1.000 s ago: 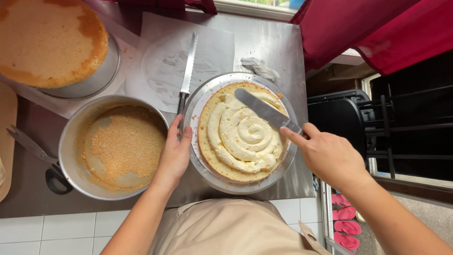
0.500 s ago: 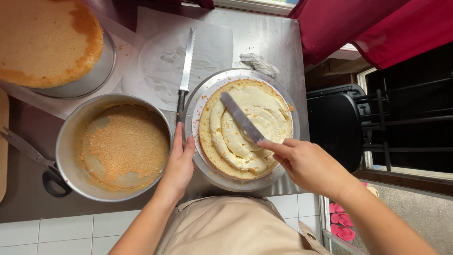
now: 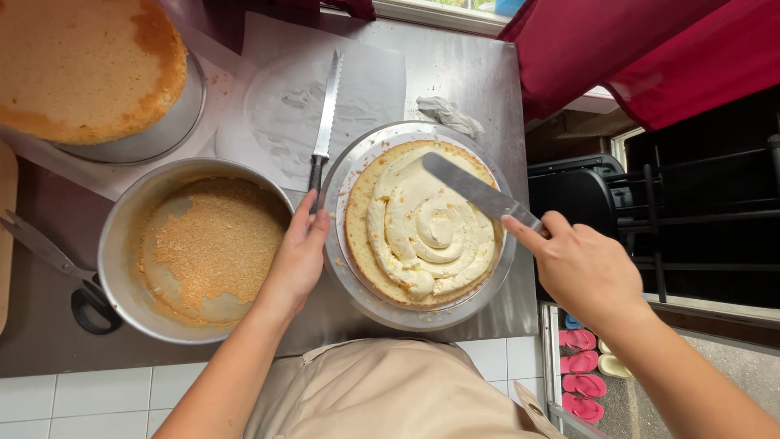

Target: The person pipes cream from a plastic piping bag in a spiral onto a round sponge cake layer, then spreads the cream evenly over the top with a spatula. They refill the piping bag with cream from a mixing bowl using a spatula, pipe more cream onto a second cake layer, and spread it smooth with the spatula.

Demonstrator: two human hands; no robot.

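Note:
A round sponge cake layer (image 3: 361,236) lies on a silver round plate (image 3: 357,297), covered with a swirl of pale cream (image 3: 431,232). My right hand (image 3: 581,268) grips a long metal palette knife (image 3: 475,189), its blade resting flat on the cream at the cake's upper right. My left hand (image 3: 296,256) rests with fingers against the plate's left rim.
An empty round cake tin (image 3: 195,248) with crumbs stands left of the plate. A serrated knife (image 3: 323,122) lies on baking paper (image 3: 325,89) behind. Another cake layer (image 3: 81,65) sits on an upturned tin at far left. Scissors (image 3: 57,264) lie at the left edge.
The palette knife has swept from the cake's middle to its upper right. My right hand has moved right. My left hand stays at the plate's rim.

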